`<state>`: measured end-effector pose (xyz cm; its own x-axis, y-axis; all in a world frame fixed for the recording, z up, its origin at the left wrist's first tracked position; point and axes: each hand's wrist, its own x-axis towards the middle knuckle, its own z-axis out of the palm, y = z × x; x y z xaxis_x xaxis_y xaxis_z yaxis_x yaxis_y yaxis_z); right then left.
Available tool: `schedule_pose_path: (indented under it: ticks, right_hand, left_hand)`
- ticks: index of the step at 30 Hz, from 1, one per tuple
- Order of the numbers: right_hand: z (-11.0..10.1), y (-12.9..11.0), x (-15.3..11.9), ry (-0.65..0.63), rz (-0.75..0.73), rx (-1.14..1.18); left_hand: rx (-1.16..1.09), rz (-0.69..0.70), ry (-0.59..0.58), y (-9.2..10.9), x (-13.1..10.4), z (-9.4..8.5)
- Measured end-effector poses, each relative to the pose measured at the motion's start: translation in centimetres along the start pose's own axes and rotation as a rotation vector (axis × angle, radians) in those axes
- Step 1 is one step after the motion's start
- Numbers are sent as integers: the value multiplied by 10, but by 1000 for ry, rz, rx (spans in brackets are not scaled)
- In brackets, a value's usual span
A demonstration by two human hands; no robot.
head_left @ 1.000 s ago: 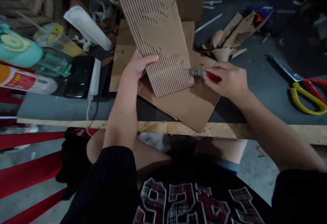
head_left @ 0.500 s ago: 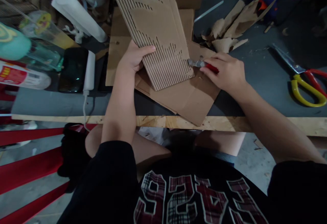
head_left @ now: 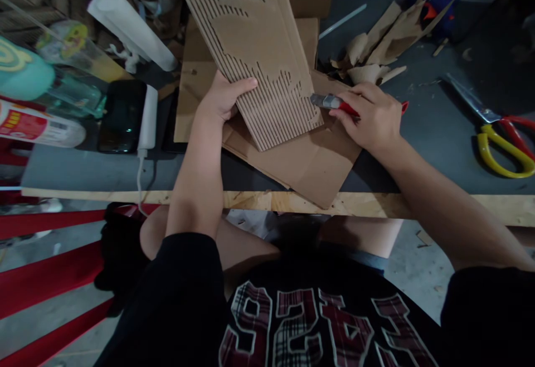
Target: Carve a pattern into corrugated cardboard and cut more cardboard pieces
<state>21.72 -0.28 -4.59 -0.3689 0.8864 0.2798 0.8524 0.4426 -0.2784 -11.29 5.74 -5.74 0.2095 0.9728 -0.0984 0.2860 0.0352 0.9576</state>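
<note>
A long strip of corrugated cardboard (head_left: 259, 38), its ridges bared in places and smooth paper left in others, slants away from me over the table. My left hand (head_left: 228, 96) grips its left edge, thumb on the ridged face and the other fingers hidden beneath. In my right hand (head_left: 371, 116) is a red utility knife (head_left: 349, 107), its metal tip at the strip's right edge near the lower corner. Whether the blade touches the cardboard I cannot tell. Flat cardboard sheets (head_left: 309, 169) lie under the strip.
Scissors (head_left: 487, 116) with red and yellow handles lie at the right. Torn cardboard scraps (head_left: 388, 38) and glue sticks (head_left: 343, 21) sit at the back. Toward the left are a black phone (head_left: 121, 116), a white charger (head_left: 147, 119), bottles and a drink cup (head_left: 79, 49).
The knife has been drawn back slightly to the right, and more of its metal tip and red rear end shows. My left hand keeps its hold on the strip.
</note>
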Motion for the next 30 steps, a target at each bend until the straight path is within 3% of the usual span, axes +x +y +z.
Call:
schedule_pose_path:
  ticks: [8, 14, 20, 26, 30]
  right_hand:
    - [0, 2, 1, 26, -64, -101]
    - [4, 8, 1, 95, -134, -178]
    - [6, 13, 1, 156, -176, -210]
    - [2, 14, 1, 231, -252, -216]
    - [3, 13, 0, 271, -222, -60]
  left_hand:
    - [-10, 74, -49, -7, 3, -5]
    - [-125, 104, 32, -10, 5, -6]
    - [46, 126, -73, -8, 1, -7]
    - [-91, 81, 26, -8, -1, -4]
    - [-99, 41, 49, -9, 0, 0]
